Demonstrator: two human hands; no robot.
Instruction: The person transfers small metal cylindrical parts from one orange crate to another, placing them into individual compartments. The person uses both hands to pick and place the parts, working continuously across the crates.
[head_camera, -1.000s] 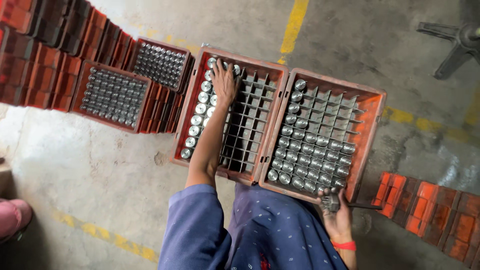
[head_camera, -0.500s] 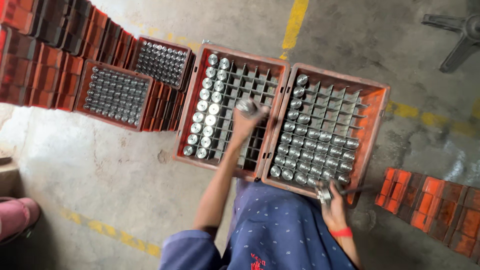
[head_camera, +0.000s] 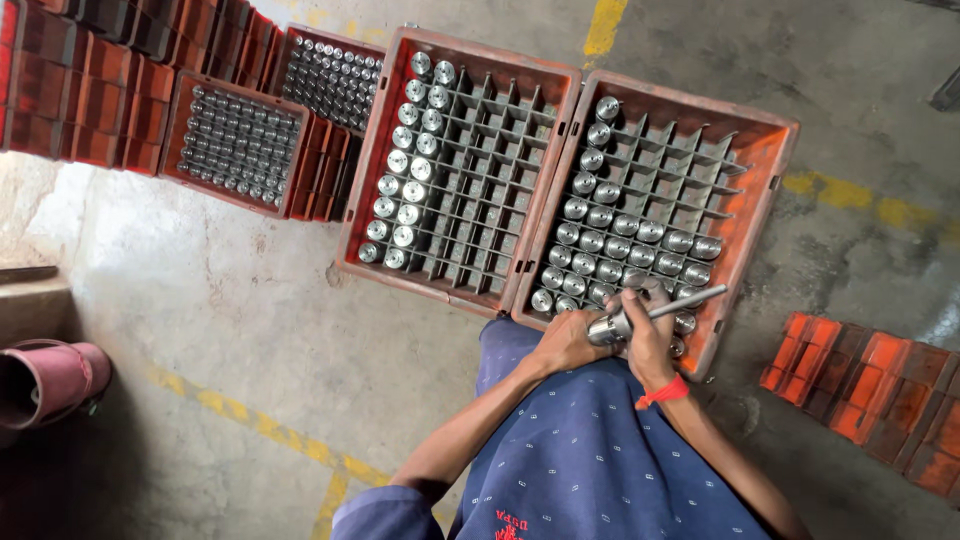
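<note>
Stacked orange crates (head_camera: 95, 95) line the concrete floor (head_camera: 230, 330) beside a maroon bucket (head_camera: 45, 380).

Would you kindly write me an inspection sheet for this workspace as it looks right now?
Surface: bare concrete floor with worn yellow lines.
Job's things: two orange gridded crates; left crate holds two columns of metal cylinders, right crate is filled along its near rows.
Clutter: stacked orange crates of cylinders far left; empty crates at right.
Hands: left hand grips a metal cylinder; right hand holds a thin metal rod against it.
Cables: nothing seen.
Surroundings: dark red bucket at left edge.
</note>
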